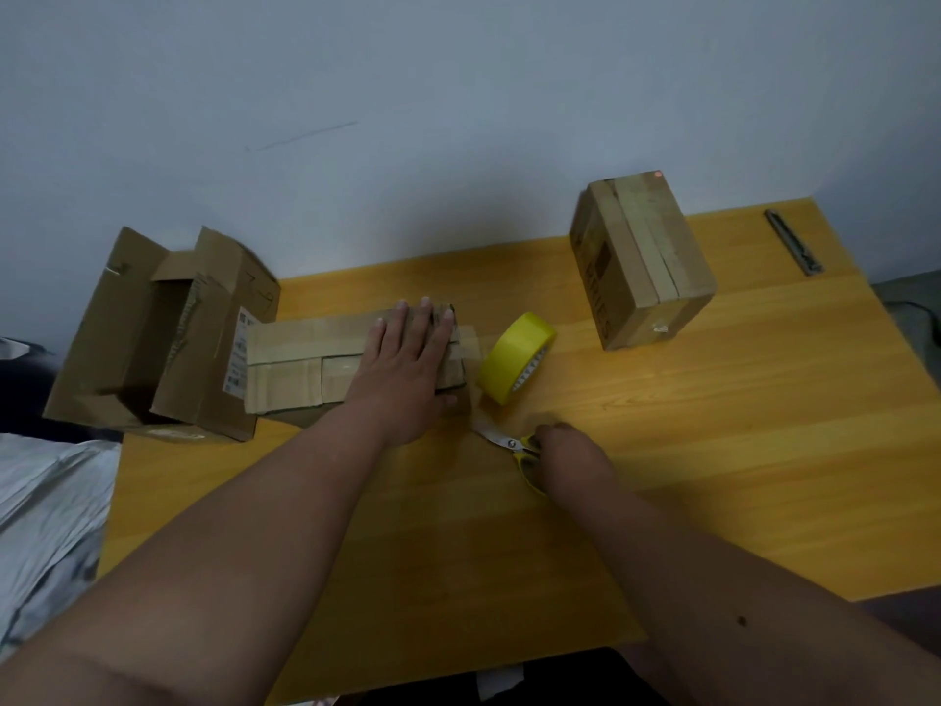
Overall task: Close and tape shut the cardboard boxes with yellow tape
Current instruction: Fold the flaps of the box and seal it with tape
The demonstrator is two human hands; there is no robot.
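A long flat cardboard box (326,359) is seen in the middle left of the frame, on a yellow wooden table (662,450). It is pressed down by the left hand (407,359), which is laid flat with straight fingers on the box's right end. Part of the box top is hidden under that hand. Strips of tape can be seen on the box, but their colour is hard to make out in the dim light.

A roll of yellow tape (517,356) is stood on its edge just right of the box. Yellow-handled scissors (509,444) are gripped by the right hand (570,450) below the roll. The handles are mostly hidden by the curled fingers.

An open box (158,333) is found at the far left, touching the long box. A closed box (641,257) is stood in the upper right. A thin grey tool (794,242) is lying near the table's far right corner; what it is cannot be told.
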